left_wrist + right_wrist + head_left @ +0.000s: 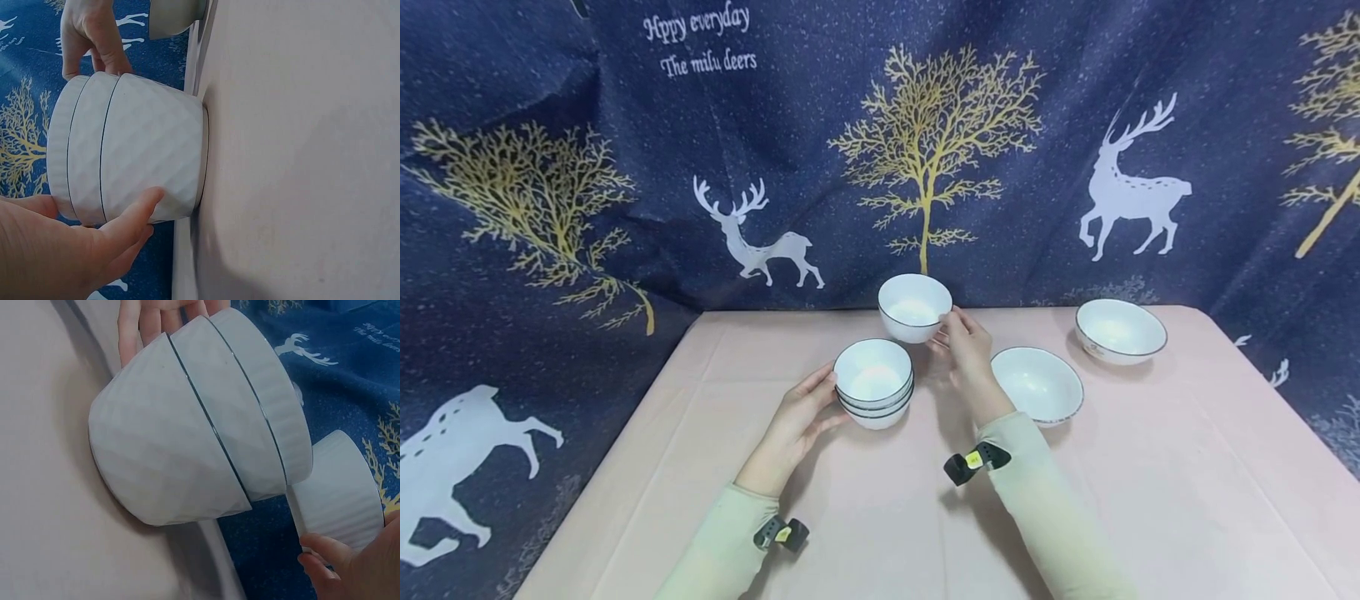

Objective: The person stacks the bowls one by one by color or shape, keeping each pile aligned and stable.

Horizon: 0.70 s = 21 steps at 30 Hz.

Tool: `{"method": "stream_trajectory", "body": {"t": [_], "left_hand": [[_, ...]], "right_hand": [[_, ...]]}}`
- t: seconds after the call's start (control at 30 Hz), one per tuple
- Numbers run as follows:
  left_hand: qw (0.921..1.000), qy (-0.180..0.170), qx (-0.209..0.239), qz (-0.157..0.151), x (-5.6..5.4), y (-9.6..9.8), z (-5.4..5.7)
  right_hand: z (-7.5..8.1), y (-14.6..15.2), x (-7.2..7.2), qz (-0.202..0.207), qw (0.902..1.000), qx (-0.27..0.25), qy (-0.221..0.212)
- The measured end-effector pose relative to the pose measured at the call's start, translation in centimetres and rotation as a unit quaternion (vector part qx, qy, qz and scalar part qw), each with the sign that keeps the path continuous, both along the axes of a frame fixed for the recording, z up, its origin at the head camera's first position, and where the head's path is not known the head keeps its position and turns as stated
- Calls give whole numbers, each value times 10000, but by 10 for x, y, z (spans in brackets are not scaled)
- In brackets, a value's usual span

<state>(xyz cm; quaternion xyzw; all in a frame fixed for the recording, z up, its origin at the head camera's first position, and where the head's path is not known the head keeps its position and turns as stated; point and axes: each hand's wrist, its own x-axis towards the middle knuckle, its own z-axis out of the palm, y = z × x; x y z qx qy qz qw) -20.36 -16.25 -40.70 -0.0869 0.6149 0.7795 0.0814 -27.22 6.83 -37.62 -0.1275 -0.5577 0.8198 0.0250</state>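
Observation:
A stack of three white dark-rimmed bowls (874,375) sits at the middle of the table. My left hand (797,417) grips its left side, thumb near the top rim and fingers lower on the wall. In the left wrist view the stack (150,150) shows a diamond-patterned outer wall. Behind it and slightly to the right, my right hand (967,354) holds a single white bowl (913,304) by its right side. This bowl (340,494) has a ribbed wall in the right wrist view and is held upright, apart from the stack.
Two wider white bowls stand to the right: one (1037,387) beside my right forearm, partly hidden by it, and another (1120,333) farther back. A pale pink cloth (865,517) covers the table. Behind hangs a dark blue curtain (820,108) with deer and trees.

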Motion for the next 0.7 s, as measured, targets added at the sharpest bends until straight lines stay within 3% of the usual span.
{"method": "stream_trajectory", "body": {"t": [0.4, 0.7], "left_hand": [[10000, -47, 9, 54, -1, 1, 0], [10000, -47, 14, 60, -1, 0, 1]], "right_hand": [[7, 2, 5, 346, 9993, -148, 83], [13, 4, 10, 620, 9979, 56, 150]]}}
